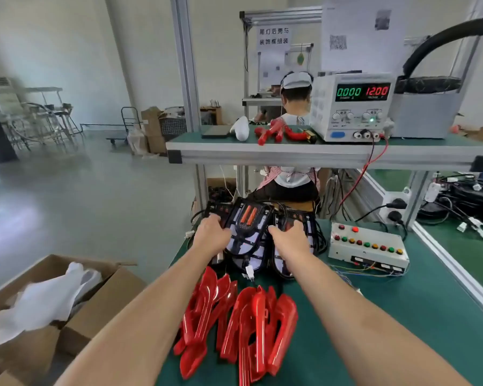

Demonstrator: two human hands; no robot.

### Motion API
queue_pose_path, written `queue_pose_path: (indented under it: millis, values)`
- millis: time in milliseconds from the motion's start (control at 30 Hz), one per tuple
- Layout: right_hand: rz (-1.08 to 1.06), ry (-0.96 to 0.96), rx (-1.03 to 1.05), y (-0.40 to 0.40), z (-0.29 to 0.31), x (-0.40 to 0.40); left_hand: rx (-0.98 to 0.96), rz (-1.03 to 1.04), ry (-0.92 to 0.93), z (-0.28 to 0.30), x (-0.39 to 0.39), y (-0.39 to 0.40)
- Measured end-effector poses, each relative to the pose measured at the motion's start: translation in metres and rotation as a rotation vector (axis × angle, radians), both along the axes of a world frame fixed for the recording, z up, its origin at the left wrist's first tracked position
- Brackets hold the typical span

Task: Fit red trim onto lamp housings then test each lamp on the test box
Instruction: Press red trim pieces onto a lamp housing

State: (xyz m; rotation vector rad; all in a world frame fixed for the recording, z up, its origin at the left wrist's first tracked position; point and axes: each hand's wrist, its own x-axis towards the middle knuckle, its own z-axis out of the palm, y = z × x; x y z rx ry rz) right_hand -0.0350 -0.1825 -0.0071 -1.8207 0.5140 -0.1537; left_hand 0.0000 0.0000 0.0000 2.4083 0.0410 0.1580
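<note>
A black lamp housing with orange reflectors stands tilted at the far side of the green bench, on top of other housings. My left hand grips its left edge. My right hand grips its right edge, fingers curled over the rim. A white connector hangs from the housing's near end. Several red trim pieces lie piled on the mat between my forearms. The white test box with coloured buttons sits to the right of the housings.
A power supply reading 0.000 and 12.00 stands on the upper shelf, with red parts beside it. An open cardboard box with white wrapping sits at lower left. A person sits behind the bench. Cables lie at right.
</note>
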Motion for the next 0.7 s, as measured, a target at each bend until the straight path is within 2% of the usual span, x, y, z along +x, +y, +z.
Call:
queue_pose_path:
  millis: [133,333,533,700]
  values:
    - [-0.054,0.005,-0.03,0.0,-0.003,0.013,0.025,-0.003,0.089,-0.013,0.015,-0.004]
    - [0.011,0.0,-0.081,0.01,-0.01,0.036,-0.145,-0.004,0.135,-0.025,0.037,-0.007]
    - [-0.001,0.035,-0.309,0.015,-0.017,0.034,-0.239,-0.033,0.101,-0.034,0.032,-0.014]
    - [0.009,-0.132,-0.148,0.01,-0.014,0.031,-0.267,-0.068,-0.014,-0.025,0.022,-0.011]
